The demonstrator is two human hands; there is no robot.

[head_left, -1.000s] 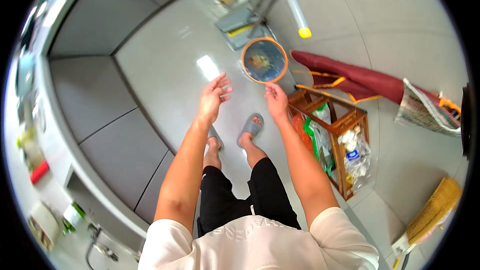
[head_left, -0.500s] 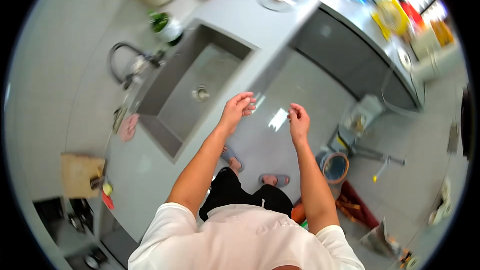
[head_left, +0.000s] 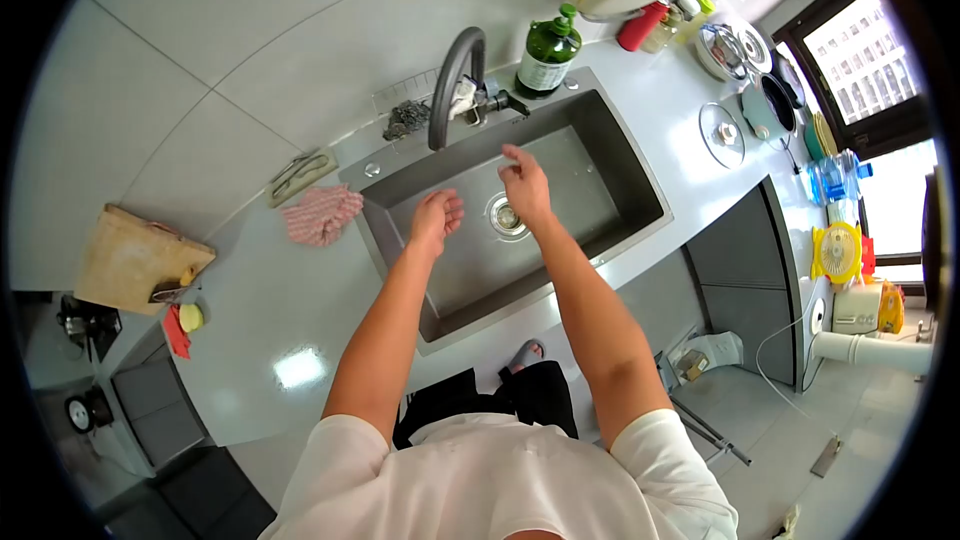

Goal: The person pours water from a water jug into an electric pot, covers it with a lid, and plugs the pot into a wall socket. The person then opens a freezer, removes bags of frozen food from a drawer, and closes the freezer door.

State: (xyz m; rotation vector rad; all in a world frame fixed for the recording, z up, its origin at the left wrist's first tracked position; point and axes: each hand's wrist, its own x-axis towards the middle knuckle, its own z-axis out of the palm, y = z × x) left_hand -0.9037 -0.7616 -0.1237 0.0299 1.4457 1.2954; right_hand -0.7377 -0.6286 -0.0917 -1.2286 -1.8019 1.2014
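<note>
Over the grey sink (head_left: 470, 285), my left hand (head_left: 436, 219) hovers with loosely bent fingers and nothing in it. My right hand (head_left: 524, 185) is above the basin near the drain (head_left: 508, 216), thumb side up and fingers stretched, also without anything in it. Behind both hands rises the dark curved faucet (head_left: 442, 100), which neither hand touches. A green pump bottle (head_left: 548, 55) with a white label stands at the sink's back right corner. Left of the sink lies a pink checked cloth (head_left: 322, 216).
A wire rack with a dark scouring pad (head_left: 407, 120) sits behind the sink. Farther left are a wooden cutting board (head_left: 135, 260) and a red item (head_left: 177, 332). On the right counter are a glass lid (head_left: 721, 134), a pot (head_left: 768, 108) and a yellow fan (head_left: 837, 253).
My body and view have turned toward the sink. Both hands, earlier over the floor beside the counter, are now above the basin, still holding nothing.
</note>
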